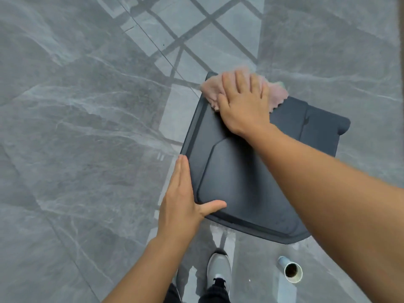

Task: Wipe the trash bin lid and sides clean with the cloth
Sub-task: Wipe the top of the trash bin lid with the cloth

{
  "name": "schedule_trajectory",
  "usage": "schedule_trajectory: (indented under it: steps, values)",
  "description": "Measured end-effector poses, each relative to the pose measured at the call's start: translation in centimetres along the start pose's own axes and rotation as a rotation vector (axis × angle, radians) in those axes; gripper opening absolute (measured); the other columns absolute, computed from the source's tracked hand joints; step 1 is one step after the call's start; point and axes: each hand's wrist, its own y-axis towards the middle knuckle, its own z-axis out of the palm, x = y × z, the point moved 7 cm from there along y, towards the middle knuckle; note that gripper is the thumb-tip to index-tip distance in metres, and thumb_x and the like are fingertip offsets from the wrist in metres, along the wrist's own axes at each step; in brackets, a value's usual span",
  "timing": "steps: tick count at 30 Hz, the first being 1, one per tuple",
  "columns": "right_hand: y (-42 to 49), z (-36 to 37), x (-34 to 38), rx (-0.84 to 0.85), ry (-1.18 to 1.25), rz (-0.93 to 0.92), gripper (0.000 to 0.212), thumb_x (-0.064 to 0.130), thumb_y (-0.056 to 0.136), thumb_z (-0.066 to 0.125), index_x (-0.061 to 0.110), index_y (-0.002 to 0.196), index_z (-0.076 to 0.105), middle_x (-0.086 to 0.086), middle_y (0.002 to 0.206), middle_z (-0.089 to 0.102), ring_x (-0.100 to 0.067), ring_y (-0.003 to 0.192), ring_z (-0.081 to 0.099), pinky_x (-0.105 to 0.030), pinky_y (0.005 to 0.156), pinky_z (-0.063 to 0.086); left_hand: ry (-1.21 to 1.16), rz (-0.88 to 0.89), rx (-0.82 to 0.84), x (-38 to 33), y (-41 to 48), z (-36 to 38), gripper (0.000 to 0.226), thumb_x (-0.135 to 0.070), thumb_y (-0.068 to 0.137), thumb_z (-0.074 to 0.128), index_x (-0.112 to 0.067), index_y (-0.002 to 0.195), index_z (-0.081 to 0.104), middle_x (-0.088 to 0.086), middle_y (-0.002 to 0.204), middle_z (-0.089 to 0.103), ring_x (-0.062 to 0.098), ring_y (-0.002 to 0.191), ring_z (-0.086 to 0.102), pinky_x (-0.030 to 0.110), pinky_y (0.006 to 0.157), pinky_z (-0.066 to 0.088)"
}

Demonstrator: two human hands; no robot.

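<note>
The dark grey trash bin lid [238,182] fills the centre right of the view, seen from above, closed, with a hinge handle at its far right. A pale pink cloth [211,89] lies on the lid's far left corner. My right hand [242,101] presses flat on the cloth, fingers spread. My left hand [181,193] lies flat along the lid's left edge, thumb resting on the lid's near corner, fingers straight and together. The bin's sides are hidden below the lid.
Glossy grey marble floor tiles [87,127] surround the bin. A small cylindrical container [291,270] lies on the floor near the lid's front right. My grey shoe [218,267] stands just in front of the bin.
</note>
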Motion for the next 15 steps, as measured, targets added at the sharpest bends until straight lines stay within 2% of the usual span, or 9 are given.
schedule_trajectory:
  steps: [2, 3, 4, 6, 7, 9, 11, 13, 15]
  values:
    - [-1.8, 1.0, 1.2, -0.015, -0.014, 0.005, 0.062, 0.044, 0.108, 0.027, 0.025, 0.165, 0.014, -0.007, 0.175, 0.009, -0.04, 0.16, 0.003, -0.057, 0.128, -0.002, -0.015, -0.007, 0.004, 0.3, 0.1, 0.2, 0.134, -0.056, 0.058, 0.084, -0.017, 0.159, 0.005, -0.009, 0.165, 0.003, 0.006, 0.15, 0.01, -0.006, 0.1, 0.002]
    - [-4.5, 1.7, 2.5, -0.006, -0.033, -0.058, 0.063, 0.045, 0.108, 0.026, 0.024, 0.166, 0.013, -0.008, 0.175, 0.008, -0.04, 0.16, 0.001, -0.058, 0.128, -0.003, -0.017, -0.01, 0.01, 0.3, 0.1, 0.1, 0.134, -0.052, 0.059, 0.087, -0.017, 0.159, 0.005, -0.008, 0.165, 0.004, 0.007, 0.15, 0.013, -0.004, 0.102, 0.007]
    - [-8.2, 2.5, 3.7, 0.005, -0.046, -0.122, 0.063, 0.046, 0.108, 0.026, 0.024, 0.166, 0.014, -0.009, 0.175, 0.007, -0.041, 0.16, 0.0, -0.058, 0.128, -0.002, -0.021, -0.006, 0.008, 0.2, 0.1, -0.2, 0.132, -0.046, 0.063, 0.089, -0.019, 0.16, 0.005, -0.006, 0.166, 0.008, 0.008, 0.148, 0.022, 0.002, 0.105, 0.018]
    - [-15.6, 3.9, 5.5, 0.036, -0.025, -0.204, 0.062, 0.045, 0.108, 0.025, 0.025, 0.165, 0.016, -0.008, 0.174, 0.007, -0.04, 0.16, -0.002, -0.059, 0.129, 0.001, -0.026, 0.025, -0.014, -0.4, 0.0, -0.6, 0.11, -0.029, 0.077, 0.084, -0.024, 0.16, 0.012, -0.001, 0.163, 0.028, 0.014, 0.139, 0.042, 0.018, 0.1, 0.042]
    - [-17.6, 4.4, 5.7, 0.068, -0.011, -0.214, 0.062, 0.046, 0.107, 0.023, 0.026, 0.165, 0.016, -0.007, 0.174, 0.006, -0.039, 0.16, -0.003, -0.059, 0.129, 0.003, -0.024, 0.033, -0.028, -0.4, -0.2, -0.7, 0.1, -0.021, 0.081, 0.079, -0.025, 0.159, 0.017, -0.001, 0.16, 0.035, 0.016, 0.135, 0.048, 0.023, 0.096, 0.047]
    - [-16.6, 4.6, 4.8, 0.135, -0.012, -0.248, 0.063, 0.049, 0.106, 0.02, 0.03, 0.165, 0.012, -0.004, 0.174, -0.001, -0.039, 0.16, -0.01, -0.06, 0.128, 0.001, -0.027, 0.022, -0.014, -0.5, -0.1, -0.7, 0.106, -0.024, 0.076, 0.083, -0.024, 0.159, 0.018, 0.001, 0.159, 0.035, 0.017, 0.134, 0.048, 0.02, 0.096, 0.045]
    - [-11.7, 3.3, 2.4, 0.09, -0.01, -0.181, 0.064, 0.053, 0.106, 0.023, 0.034, 0.165, 0.01, -0.005, 0.175, -0.007, -0.04, 0.159, -0.015, -0.061, 0.127, -0.006, -0.017, 0.015, 0.018, -0.5, 0.8, -0.4, 0.127, -0.042, 0.061, 0.091, -0.019, 0.16, 0.014, 0.005, 0.165, 0.021, 0.016, 0.144, 0.033, 0.009, 0.104, 0.027]
    - [-7.2, 1.7, -0.2, 0.04, 0.07, -0.028, 0.063, 0.053, 0.107, 0.029, 0.035, 0.164, 0.012, -0.005, 0.175, -0.007, -0.041, 0.159, -0.015, -0.06, 0.126, -0.01, 0.049, 0.037, 0.012, -0.5, 1.5, -0.3, 0.127, -0.053, 0.057, 0.088, -0.019, 0.158, 0.018, 0.007, 0.166, 0.015, 0.017, 0.15, 0.021, 0.015, 0.108, 0.018]
    - [-6.7, 1.8, -1.7, 0.0, 0.102, 0.074, 0.062, 0.053, 0.107, 0.028, 0.035, 0.164, 0.012, -0.006, 0.175, -0.007, -0.041, 0.159, -0.014, -0.059, 0.127, -0.009, 0.089, 0.057, 0.023, -0.4, 1.3, -0.3, 0.116, -0.055, 0.059, 0.086, -0.025, 0.156, 0.028, 0.01, 0.166, 0.015, 0.021, 0.151, 0.019, 0.027, 0.113, 0.025]
